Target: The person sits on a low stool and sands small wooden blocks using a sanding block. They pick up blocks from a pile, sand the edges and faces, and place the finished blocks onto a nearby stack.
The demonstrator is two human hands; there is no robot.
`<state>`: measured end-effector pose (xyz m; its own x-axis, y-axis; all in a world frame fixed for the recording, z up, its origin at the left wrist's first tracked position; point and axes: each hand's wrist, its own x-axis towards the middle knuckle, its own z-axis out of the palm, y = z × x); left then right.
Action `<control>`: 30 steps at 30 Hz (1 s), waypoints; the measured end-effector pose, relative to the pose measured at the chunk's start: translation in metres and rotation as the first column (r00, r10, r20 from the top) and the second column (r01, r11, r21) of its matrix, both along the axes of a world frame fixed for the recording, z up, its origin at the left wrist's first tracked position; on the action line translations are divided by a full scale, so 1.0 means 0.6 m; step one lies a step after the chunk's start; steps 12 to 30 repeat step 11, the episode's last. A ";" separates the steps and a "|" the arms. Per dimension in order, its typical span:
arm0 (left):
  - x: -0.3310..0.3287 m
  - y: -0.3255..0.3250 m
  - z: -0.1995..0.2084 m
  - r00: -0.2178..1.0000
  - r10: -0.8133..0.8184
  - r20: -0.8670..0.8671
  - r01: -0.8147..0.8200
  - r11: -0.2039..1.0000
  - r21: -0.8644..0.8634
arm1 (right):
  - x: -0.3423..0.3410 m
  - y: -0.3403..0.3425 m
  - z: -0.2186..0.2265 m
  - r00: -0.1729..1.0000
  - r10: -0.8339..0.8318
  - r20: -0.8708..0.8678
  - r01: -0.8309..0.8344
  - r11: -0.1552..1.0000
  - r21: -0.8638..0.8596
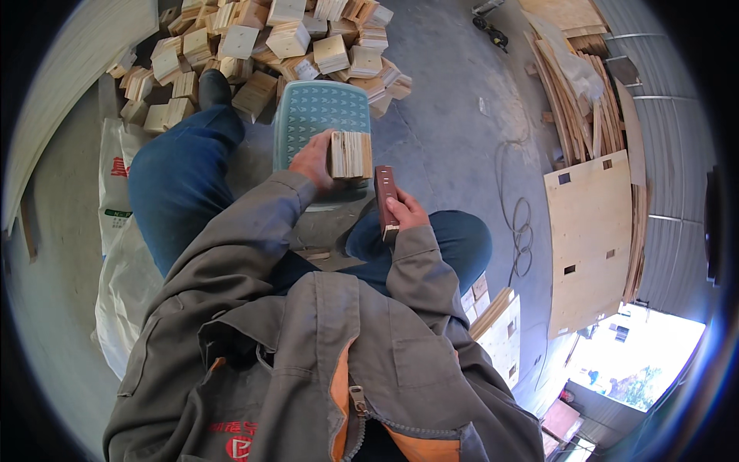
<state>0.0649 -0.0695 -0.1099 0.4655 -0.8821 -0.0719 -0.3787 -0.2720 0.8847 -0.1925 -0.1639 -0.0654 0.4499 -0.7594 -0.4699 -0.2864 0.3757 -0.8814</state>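
My left hand (312, 160) grips a square plywood block (351, 155) from its left side. Layered edges of the block face up, and it is over the near part of a blue-green plastic stool (323, 104); whether it rests there I cannot tell. Just right of the block, my right hand (409, 209) is closed around a long reddish-brown bar (386, 202) with small pale marks along it. The bar stands apart from the block, its near end pale and rough. What the bar is exactly does not show.
Beyond the stool lies a heap of plywood blocks (289, 40). A white plastic sack (119, 254) lies left of my leg. On the right, a cable (519, 227) loops over the floor beside a plywood sheet with cut-outs (591, 239) and stacked boards (566, 115).
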 end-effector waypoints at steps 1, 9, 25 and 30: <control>0.002 -0.001 0.000 1.000 0.001 0.008 -0.001 1.000 -0.004 | 0.002 0.001 0.001 1.000 -0.010 0.000 0.010 1.000 0.015; 0.010 0.006 0.003 0.985 -0.008 -0.173 -0.015 0.991 -0.135 | 0.013 0.004 0.004 1.000 -0.003 -0.012 0.003 1.000 -0.015; 0.018 0.001 -0.002 0.978 -0.004 -0.210 -0.021 0.993 -0.117 | 0.007 -0.003 -0.012 1.000 0.030 -0.007 -0.031 0.998 -0.057; 0.018 0.001 -0.002 0.978 -0.004 -0.210 -0.021 0.993 -0.117 | 0.007 -0.003 -0.012 1.000 0.030 -0.007 -0.031 0.998 -0.057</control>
